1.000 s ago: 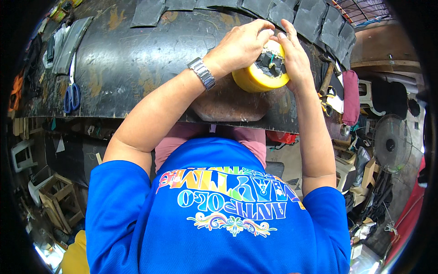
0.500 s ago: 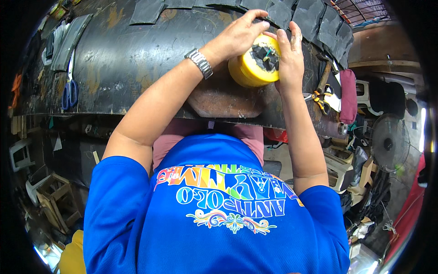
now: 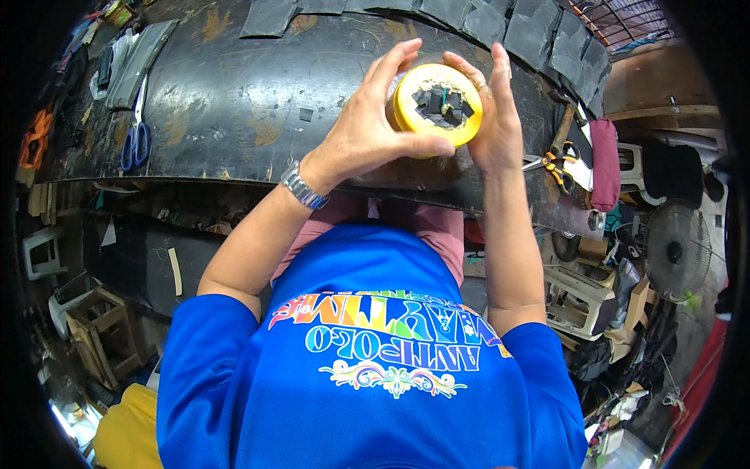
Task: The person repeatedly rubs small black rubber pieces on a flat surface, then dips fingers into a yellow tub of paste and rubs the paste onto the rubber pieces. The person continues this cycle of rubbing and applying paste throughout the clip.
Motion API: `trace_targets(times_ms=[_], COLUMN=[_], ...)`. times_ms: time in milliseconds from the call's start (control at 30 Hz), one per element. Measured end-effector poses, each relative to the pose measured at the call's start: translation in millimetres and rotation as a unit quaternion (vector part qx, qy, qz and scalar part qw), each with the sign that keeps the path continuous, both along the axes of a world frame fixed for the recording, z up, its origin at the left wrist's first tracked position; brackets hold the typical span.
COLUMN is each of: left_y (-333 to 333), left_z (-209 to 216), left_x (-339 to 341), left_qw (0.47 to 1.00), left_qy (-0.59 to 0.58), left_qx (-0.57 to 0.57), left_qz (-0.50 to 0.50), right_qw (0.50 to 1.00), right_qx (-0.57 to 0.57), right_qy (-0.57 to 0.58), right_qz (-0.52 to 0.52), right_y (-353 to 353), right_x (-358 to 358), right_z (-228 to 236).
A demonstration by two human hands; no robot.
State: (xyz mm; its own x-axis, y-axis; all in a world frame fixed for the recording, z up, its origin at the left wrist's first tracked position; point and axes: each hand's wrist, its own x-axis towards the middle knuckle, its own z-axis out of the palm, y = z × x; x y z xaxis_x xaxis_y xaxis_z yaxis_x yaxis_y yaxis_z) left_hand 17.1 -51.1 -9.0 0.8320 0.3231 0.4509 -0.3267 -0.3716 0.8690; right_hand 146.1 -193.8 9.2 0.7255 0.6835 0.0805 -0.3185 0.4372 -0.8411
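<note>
A yellow round tub [image 3: 405,125] is held between my two hands above the near part of the black work table. Its yellow top has a ragged, crusted opening, with black scraps [image 3: 442,109] and a thin green sliver showing inside. My left hand [image 3: 379,125], with a metal watch on the wrist, wraps the tub's left side, its thumb across the front. Against the right side rests my right hand [image 3: 496,117], fingers pointing up and away. A small dark square piece [image 3: 305,114] lies on the table to the left.
Flat black sheets [image 3: 476,23] line the far edge. On the left lie blue-handled scissors [image 3: 136,144] near grey strips [image 3: 144,62]. To the right are a hammer [image 3: 562,129], orange-and-black pliers [image 3: 559,166] and a maroon pouch [image 3: 605,164]. A fan [image 3: 676,248] stands beyond.
The tub's top has turned more toward me. My left hand has moved from its far side to its left side, thumb in front. The small dark square is now visible on the table.
</note>
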Motion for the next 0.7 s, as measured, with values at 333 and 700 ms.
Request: trace_targets(times_ms=[333, 700], left_y=[-8.2, -14.8], left_z=[-16.3, -17.9], left_x=[-0.7, -1.4], left_qw=[0.999, 0.999], left_qy=[0.026, 0.02], left_qx=[0.011, 0.03], left_qz=[-0.026, 0.01], right_qw=[0.93, 0.986], right_qx=[-0.179, -0.117], right_qy=[-0.318, -0.101], right_qz=[0.03, 0.064], right_y=[-12.2, -14.2], right_x=[-7.8, -6.9], right_z=[19.5, 25.1])
